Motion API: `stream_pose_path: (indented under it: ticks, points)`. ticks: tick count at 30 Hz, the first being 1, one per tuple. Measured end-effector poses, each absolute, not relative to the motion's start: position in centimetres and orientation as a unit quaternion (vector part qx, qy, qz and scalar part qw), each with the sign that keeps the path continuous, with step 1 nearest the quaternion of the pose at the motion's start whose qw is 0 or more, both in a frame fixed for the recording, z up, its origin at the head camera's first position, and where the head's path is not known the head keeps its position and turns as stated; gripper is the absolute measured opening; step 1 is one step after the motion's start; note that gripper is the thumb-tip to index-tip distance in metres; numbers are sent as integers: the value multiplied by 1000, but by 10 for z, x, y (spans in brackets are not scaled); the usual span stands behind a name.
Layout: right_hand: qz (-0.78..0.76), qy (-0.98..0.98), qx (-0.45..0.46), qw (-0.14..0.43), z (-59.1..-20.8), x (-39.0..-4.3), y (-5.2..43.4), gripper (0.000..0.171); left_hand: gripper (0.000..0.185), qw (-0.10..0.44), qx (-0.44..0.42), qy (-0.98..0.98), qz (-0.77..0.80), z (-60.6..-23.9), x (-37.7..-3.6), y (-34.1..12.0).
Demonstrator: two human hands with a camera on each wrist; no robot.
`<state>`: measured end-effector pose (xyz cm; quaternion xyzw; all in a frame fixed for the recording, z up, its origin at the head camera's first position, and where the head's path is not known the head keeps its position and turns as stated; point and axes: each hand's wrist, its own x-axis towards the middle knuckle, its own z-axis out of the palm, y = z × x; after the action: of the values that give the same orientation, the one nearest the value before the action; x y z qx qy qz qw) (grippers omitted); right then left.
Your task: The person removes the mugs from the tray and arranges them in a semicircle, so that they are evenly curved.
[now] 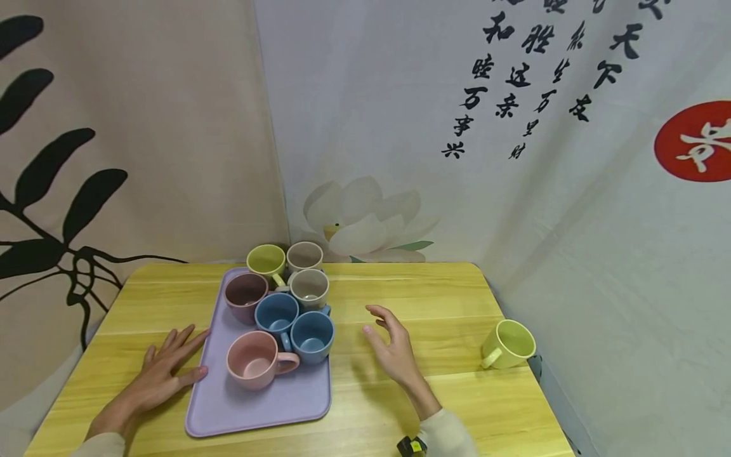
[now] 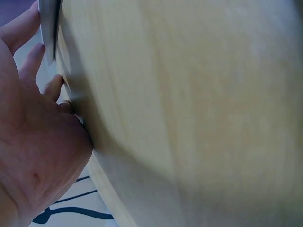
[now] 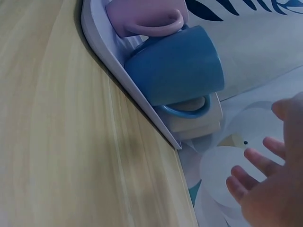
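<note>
My left hand [image 1: 160, 377] lies spread on the table, fingertips and thumb touching the left rim of a lilac tray [image 1: 285, 406]. Nothing is in my right hand [image 1: 394, 349], which hovers over the table to the right of the tray, its fingers loosely bent. On the tray a pink mug [image 1: 251, 374] stands nearest the front. Two blue mugs, one at the right rim [image 1: 313, 349] and another beside it [image 1: 274, 317], are behind it. Further back are a maroon mug [image 1: 242, 308], a yellow-green mug [image 1: 264, 260] and two greyish mugs [image 1: 308, 295].
Another yellow-green mug [image 1: 505, 349] stands alone near the right edge of the wooden table [image 1: 411, 285]. Behind the table hangs a pale cloth [image 1: 371, 95] with a flower and dark writing. The tray's far end lies close to the table's back edge.
</note>
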<state>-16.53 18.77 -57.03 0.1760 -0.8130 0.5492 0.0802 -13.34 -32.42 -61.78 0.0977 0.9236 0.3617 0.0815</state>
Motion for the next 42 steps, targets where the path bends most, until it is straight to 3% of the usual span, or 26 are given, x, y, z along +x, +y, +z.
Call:
stream_pose_path:
  ticks: [10, 26, 42]
  points:
    - [534, -812, 231, 51, -572, -187, 167, 43, 84, 83, 94, 925, 359, -617, -136, -325]
    - [531, -806, 250, -76, -575, -222, 146, 44, 84, 88, 90, 925, 359, -617, -135, -325]
    - [534, -800, 251, -109, -578, -234, 140, 41, 84, 86, 91, 924, 361, -618, -135, -325]
